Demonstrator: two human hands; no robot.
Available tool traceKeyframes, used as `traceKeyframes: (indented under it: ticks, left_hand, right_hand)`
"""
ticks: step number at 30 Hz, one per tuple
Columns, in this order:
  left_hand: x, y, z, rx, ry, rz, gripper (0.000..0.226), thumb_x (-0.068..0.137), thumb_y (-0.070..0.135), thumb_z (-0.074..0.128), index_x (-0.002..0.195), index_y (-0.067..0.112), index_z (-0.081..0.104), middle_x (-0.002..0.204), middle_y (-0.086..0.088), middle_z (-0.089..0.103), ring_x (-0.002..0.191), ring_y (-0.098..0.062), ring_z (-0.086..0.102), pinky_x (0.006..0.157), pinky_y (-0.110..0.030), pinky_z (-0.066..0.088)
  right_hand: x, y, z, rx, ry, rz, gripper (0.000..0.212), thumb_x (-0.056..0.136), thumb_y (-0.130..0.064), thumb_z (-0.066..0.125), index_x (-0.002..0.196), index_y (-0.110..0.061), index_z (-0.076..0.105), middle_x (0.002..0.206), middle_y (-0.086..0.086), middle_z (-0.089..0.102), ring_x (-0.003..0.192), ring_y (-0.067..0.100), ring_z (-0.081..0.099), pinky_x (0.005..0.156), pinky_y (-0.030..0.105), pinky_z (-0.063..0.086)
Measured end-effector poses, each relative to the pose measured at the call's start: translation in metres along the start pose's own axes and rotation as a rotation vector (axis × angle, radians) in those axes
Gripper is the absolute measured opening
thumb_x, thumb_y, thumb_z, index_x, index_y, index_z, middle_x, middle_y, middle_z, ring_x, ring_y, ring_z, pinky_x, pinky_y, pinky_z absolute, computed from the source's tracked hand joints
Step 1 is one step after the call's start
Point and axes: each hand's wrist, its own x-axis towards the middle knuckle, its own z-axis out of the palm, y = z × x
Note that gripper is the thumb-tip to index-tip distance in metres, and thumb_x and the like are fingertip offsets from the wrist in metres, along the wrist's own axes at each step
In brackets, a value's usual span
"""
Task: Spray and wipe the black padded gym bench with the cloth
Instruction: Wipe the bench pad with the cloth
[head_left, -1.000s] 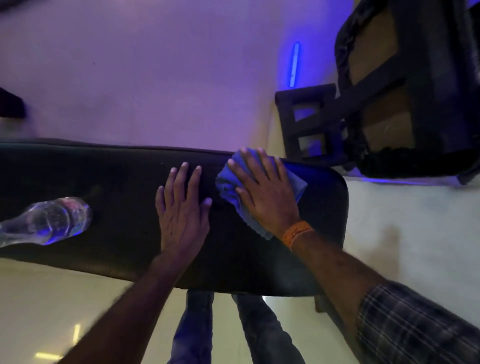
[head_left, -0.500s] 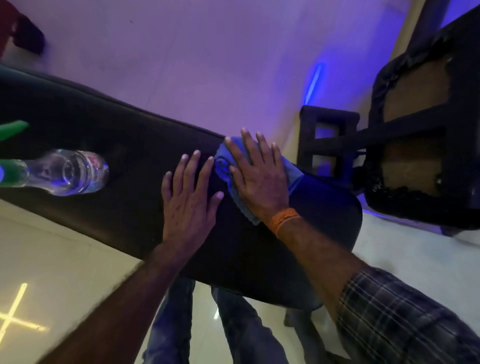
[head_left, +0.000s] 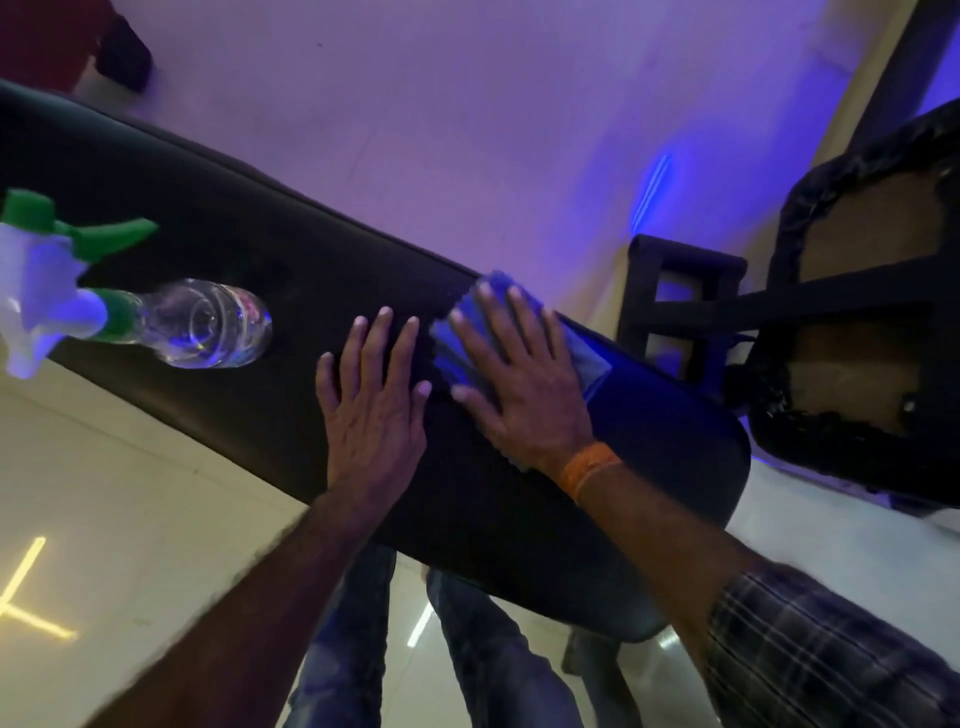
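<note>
Since a second ago the view has swung, so the black padded bench (head_left: 249, 260) now runs slantwise and the green trigger head of the spray bottle (head_left: 208, 330) has come into sight; the hands themselves have barely shifted against each other.

Nearest, below the wrists, jeans-clad legs (head_left: 343, 649) show under the pad. The left hand (head_left: 371, 410) lies flat on bare vinyl with its fingers straight, holding nothing. Just to its right, with a narrow gap between the thumbs, the right hand (head_left: 519, 384), with an orange wristband (head_left: 589, 467), presses the blue cloth (head_left: 589, 358) flat with spread fingers, its fingertips near the pad's far edge. Well to the left of the left hand is the clear bottle, on the pad; whether it stands or lies I cannot tell. Beyond the right hand is an upturned black seat frame (head_left: 857, 312).

As I judge it, a long stroke leftward could knock the bottle off the pad. A push farther out could slide the cloth over the far edge.
</note>
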Motion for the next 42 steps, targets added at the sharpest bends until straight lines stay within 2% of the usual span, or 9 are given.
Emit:
traceKeyframes:
  ticks: [3, 8, 14, 19, 23, 25, 30, 35, 42]
  left_hand:
    - [-0.002, -0.002, -0.008, -0.022, -0.039, 0.003, 0.062, 0.104, 0.029, 0.054, 0.162, 0.024, 0.031, 0.172, -0.001, 0.022, 0.159, -0.023, 0.017, 0.125, -0.054, 0.017]
    - [-0.001, -0.010, -0.009, 0.002, -0.045, 0.030, 0.062, 0.105, 0.033, 0.050, 0.162, 0.021, 0.030, 0.172, -0.003, 0.022, 0.159, -0.024, 0.017, 0.124, -0.052, 0.018]
    - [-0.006, -0.011, -0.019, -0.026, -0.089, -0.002, 0.072, 0.101, 0.036, 0.059, 0.163, 0.016, 0.028, 0.173, -0.004, 0.020, 0.160, -0.025, 0.016, 0.125, -0.052, 0.020]
    - [-0.005, -0.014, -0.013, -0.023, -0.071, -0.021, 0.076, 0.100, 0.040, 0.060, 0.162, 0.012, 0.029, 0.172, -0.006, 0.022, 0.159, -0.027, 0.018, 0.124, -0.053, 0.022]
    - [-0.010, -0.013, -0.016, -0.032, -0.088, -0.076, 0.073, 0.101, 0.044, 0.058, 0.160, 0.010, 0.032, 0.171, -0.007, 0.022, 0.160, -0.027, 0.016, 0.125, -0.052, 0.020]
    - [-0.009, -0.014, -0.020, -0.034, -0.104, -0.074, 0.077, 0.099, 0.045, 0.060, 0.162, 0.012, 0.029, 0.172, -0.006, 0.021, 0.160, -0.026, 0.016, 0.125, -0.052, 0.021]
    - [0.006, -0.023, -0.020, -0.033, -0.062, -0.075, 0.082, 0.095, 0.048, 0.063, 0.161, 0.011, 0.031, 0.170, -0.006, 0.026, 0.158, -0.028, 0.020, 0.123, -0.055, 0.023]
    - [0.010, -0.028, -0.024, -0.045, -0.074, -0.051, 0.083, 0.095, 0.052, 0.062, 0.161, 0.012, 0.031, 0.170, -0.006, 0.025, 0.159, -0.028, 0.018, 0.124, -0.055, 0.022]
    - [0.006, -0.036, -0.016, -0.071, -0.026, -0.079, 0.085, 0.094, 0.056, 0.054, 0.160, 0.008, 0.031, 0.169, -0.009, 0.027, 0.158, -0.028, 0.019, 0.125, -0.053, 0.023]
  right_hand:
    - [-0.013, 0.015, -0.007, -0.057, -0.053, -0.126, 0.059, 0.108, -0.049, 0.035, 0.163, -0.034, 0.022, 0.173, 0.002, 0.012, 0.161, 0.030, 0.008, 0.128, 0.056, 0.014]
    - [0.069, -0.020, -0.007, 0.002, 0.007, 0.093, 0.057, 0.106, -0.044, 0.032, 0.162, -0.031, 0.028, 0.171, 0.005, 0.023, 0.157, 0.032, 0.023, 0.123, 0.055, 0.025]
    - [0.015, 0.000, -0.012, -0.078, -0.119, -0.205, 0.055, 0.110, -0.045, 0.029, 0.163, -0.036, 0.019, 0.174, -0.001, 0.010, 0.161, 0.028, 0.005, 0.128, 0.052, 0.011]
    - [0.099, -0.042, -0.015, -0.019, -0.073, -0.023, 0.058, 0.107, -0.046, 0.021, 0.163, -0.033, 0.021, 0.173, 0.000, 0.016, 0.159, 0.030, 0.018, 0.123, 0.053, 0.024]
    - [0.043, -0.029, -0.009, -0.030, -0.095, -0.241, 0.055, 0.110, -0.043, 0.029, 0.163, -0.032, 0.021, 0.173, -0.001, 0.013, 0.161, 0.025, 0.007, 0.129, 0.049, 0.011]
    - [0.037, -0.013, -0.013, -0.070, -0.125, -0.309, 0.055, 0.110, -0.044, 0.029, 0.164, -0.034, 0.019, 0.173, -0.005, 0.011, 0.161, 0.023, 0.006, 0.129, 0.048, 0.011]
    - [0.098, -0.043, -0.013, -0.015, -0.055, -0.081, 0.055, 0.109, -0.044, 0.028, 0.163, -0.033, 0.023, 0.173, -0.003, 0.017, 0.160, 0.027, 0.015, 0.125, 0.051, 0.022]
    - [0.048, -0.023, -0.014, -0.072, -0.143, -0.309, 0.055, 0.110, -0.043, 0.029, 0.164, -0.033, 0.019, 0.173, -0.004, 0.010, 0.161, 0.023, 0.005, 0.129, 0.049, 0.012]
    - [0.126, -0.065, -0.009, -0.008, -0.073, -0.207, 0.055, 0.108, -0.043, 0.031, 0.162, -0.035, 0.026, 0.172, -0.003, 0.019, 0.159, 0.027, 0.017, 0.125, 0.049, 0.022]
